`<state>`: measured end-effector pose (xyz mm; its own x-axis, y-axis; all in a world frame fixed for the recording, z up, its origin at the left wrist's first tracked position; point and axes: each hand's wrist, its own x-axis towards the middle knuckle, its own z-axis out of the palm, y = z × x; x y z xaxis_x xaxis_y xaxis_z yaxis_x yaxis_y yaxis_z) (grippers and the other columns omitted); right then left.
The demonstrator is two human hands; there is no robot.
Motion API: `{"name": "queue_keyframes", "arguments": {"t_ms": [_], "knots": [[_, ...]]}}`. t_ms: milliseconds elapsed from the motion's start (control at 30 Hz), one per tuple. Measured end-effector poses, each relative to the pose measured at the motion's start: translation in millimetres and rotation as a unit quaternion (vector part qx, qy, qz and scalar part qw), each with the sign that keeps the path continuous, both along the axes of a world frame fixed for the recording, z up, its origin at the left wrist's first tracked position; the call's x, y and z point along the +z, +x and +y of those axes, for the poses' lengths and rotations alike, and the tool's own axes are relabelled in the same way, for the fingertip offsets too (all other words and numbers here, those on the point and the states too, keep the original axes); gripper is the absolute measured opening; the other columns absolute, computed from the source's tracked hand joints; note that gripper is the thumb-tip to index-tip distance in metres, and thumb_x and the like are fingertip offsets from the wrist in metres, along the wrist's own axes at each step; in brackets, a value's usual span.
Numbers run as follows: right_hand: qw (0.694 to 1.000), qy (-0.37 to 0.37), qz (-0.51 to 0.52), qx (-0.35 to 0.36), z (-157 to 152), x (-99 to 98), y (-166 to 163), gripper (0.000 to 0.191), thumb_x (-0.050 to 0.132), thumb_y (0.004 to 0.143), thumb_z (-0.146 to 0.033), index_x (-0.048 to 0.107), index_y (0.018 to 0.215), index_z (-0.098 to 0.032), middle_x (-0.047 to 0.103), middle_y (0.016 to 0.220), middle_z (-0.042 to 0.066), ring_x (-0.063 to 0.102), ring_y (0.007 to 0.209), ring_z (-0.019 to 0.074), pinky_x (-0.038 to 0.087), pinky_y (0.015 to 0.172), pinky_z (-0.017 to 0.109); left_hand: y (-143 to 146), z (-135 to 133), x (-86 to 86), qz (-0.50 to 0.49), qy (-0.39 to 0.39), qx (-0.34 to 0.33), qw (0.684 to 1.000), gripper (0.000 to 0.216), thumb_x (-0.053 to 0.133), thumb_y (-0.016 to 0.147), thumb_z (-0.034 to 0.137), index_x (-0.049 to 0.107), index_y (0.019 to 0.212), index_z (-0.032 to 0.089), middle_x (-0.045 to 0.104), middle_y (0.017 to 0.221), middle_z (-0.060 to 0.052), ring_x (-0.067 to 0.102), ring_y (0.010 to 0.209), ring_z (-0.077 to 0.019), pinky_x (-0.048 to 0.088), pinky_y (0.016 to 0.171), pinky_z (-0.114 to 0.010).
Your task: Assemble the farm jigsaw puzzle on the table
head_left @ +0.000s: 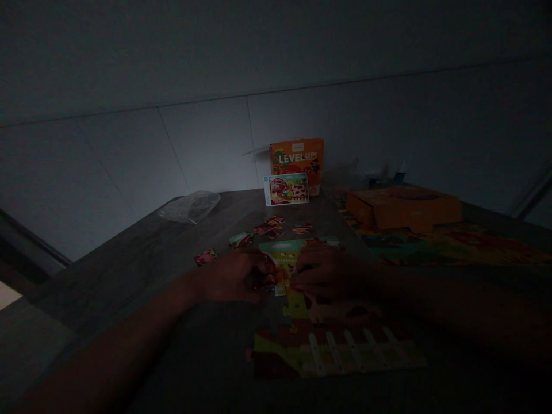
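A partly joined jigsaw puzzle (345, 351) lies on the grey table, showing a white fence, a spotted cow and green grass. My left hand (235, 276) is at its left side, fingers curled round a dark reddish puzzle piece (265, 276). Over the upper part of the puzzle rests my right hand (330, 269), its fingers bent and drawn together, tips on the pieces near the yellow-green section (282, 256). Dim light hides exactly what the right fingertips grip. Beyond my hands lie loose puzzle pieces (269, 228), and a pink one (206, 257) sits left.
A picture card (287, 190) leans on an upright orange box (297, 152) by the wall. A clear plastic bag (192, 207) lies at the back left. To the right, an orange box (401, 207) rests on another colourful puzzle (470, 247).
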<state>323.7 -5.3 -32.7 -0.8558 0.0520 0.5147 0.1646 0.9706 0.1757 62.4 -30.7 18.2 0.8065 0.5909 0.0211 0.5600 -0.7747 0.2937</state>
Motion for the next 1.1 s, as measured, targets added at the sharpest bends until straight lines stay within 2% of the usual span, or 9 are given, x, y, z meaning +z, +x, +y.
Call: {"name": "queue_keyframes", "arguments": {"t_ms": [333,533,733,1100], "knots": [[1.0,-0.002,0.008,0.007,-1.9,3.1,-1.0,0.025,0.051,0.097,-0.028,0.071,0.086,-0.018,0.063,0.079,0.004,0.053,0.07,0.0126,0.039,0.07,0.029,0.4,0.1,-1.5,-0.013,-0.004,-0.009,1.0,0.009,0.067,0.079,0.021,0.06,0.084,0.018,0.062,0.088,0.0,0.058,0.081,-0.0153,0.043,0.075,-0.025],[1.0,0.001,0.007,0.003,-1.6,2.2,-1.1,0.025,0.051,0.097,-0.027,0.071,0.084,-0.019,0.062,0.078,0.003,0.052,0.071,0.0128,0.038,0.07,0.029,0.0,0.4,-2.4,-0.019,-0.005,-0.01,1.0,0.011,0.067,0.079,0.022,0.061,0.087,0.018,0.063,0.093,-0.001,0.059,0.085,-0.0165,0.044,0.079,-0.027],[1.0,-0.005,-0.009,-0.003,-0.1,0.4,-0.5,0.023,0.051,0.097,-0.028,0.07,0.086,-0.019,0.062,0.081,0.004,0.052,0.073,0.0131,0.037,0.07,0.029,1.3,-0.3,0.0,-0.013,-0.014,-0.014,1.0,0.007,0.066,0.079,0.02,0.06,0.081,0.018,0.062,0.086,0.0,0.058,0.078,-0.0152,0.043,0.073,-0.025],[1.0,0.001,-0.004,0.0,-1.5,2.6,-1.5,0.027,0.048,0.098,-0.028,0.071,0.088,-0.019,0.059,0.077,0.003,0.051,0.07,0.0134,0.037,0.069,0.03,1.7,0.5,-2.1,-0.031,-0.011,-0.022,0.999,0.007,0.065,0.079,0.019,0.061,0.083,0.017,0.062,0.088,-0.001,0.058,0.08,-0.0147,0.044,0.075,-0.025]]}}
